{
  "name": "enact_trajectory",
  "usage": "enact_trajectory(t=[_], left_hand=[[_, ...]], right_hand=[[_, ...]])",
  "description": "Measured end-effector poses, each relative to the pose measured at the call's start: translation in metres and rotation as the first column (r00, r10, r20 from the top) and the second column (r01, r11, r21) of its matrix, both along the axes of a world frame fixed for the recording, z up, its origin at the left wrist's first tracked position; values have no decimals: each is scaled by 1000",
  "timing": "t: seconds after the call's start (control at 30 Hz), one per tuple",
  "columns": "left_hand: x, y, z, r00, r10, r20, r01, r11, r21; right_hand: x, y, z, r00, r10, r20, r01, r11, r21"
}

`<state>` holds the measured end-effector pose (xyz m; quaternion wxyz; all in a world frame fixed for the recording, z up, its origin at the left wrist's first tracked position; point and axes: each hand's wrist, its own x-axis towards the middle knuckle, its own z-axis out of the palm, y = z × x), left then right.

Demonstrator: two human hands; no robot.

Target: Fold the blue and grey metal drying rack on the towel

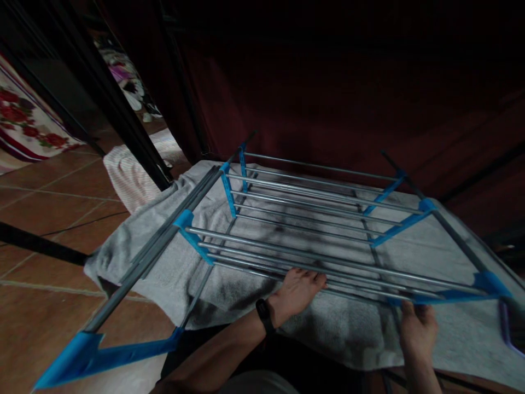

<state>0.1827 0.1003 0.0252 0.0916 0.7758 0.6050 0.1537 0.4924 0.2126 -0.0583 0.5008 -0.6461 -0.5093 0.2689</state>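
A rack of grey metal rods (287, 251) with blue plastic brackets (191, 232) lies tilted over a grey cloth. My left hand (301, 290), with a dark band on its wrist, has its fingers curled over the near rods, around the middle of their length. To its right, my right hand (419, 327) grips the rack's near lower edge, close to the blue bracket (447, 297) at that end. Part of its fingers is hidden behind the rod and bracket. Uprights run off to both sides; the left one ends in a large blue foot piece (106, 358).
The grey cloth (159, 295) covers a low surface beneath the rack. Behind hangs a dark red curtain (320, 115). Dark metal bars (110, 87) stand at the left, over a brown tiled floor (61, 213). A striped cloth (127, 175) and a floral fabric (33, 120) are there too.
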Motion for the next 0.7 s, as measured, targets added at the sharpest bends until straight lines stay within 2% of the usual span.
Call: enact_trajectory(t=[0.2,0.6,0.7], left_hand=[[1,1,-1,1000,4,-15,-4,1000,9],[2,-1,7,998,12,-57,-12,1000,-3],[2,-2,6,996,17,-87,-14,999,40]], right_hand=[[-7,-5,10,1000,-3,-7,3,1000,3],[-12,0,4,993,46,-113,-36,996,86],[-13,1,5,993,54,-104,-45,995,93]])
